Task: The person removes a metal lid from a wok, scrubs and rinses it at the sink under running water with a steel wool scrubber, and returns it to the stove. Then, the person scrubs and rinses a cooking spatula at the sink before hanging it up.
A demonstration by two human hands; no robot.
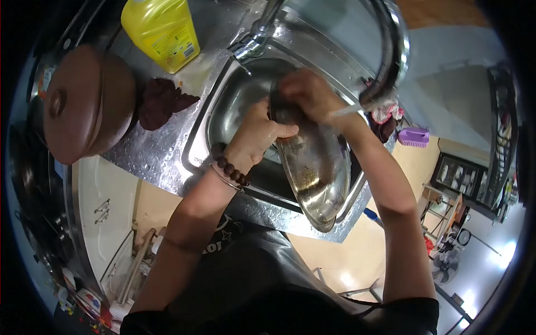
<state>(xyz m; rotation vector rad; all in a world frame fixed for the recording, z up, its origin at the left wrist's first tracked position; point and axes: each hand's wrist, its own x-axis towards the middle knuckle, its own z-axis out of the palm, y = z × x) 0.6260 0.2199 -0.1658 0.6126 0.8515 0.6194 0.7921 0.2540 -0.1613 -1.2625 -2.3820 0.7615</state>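
Observation:
A shiny metal pan or bowl [315,167] is tilted over the sink [226,111], its near end reaching past the sink's front edge. My left hand [259,131] grips its left rim, with the thumb over the edge; dark beads and a thin bangle circle that wrist. Inside the upper part of the pan is my right hand [312,95], blurred by motion; its fingers are curled, and whether they hold anything cannot be made out. The faucet [254,44] stands behind the sink, and its curved spout [393,56] arches at the upper right.
On the counter [151,162] at left are a brown lidded pot [72,106], a dark crumpled cloth [162,103] and a yellow bottle [162,33]. A purple brush [414,137] and a pink-and-white cloth [386,111] lie right of the sink.

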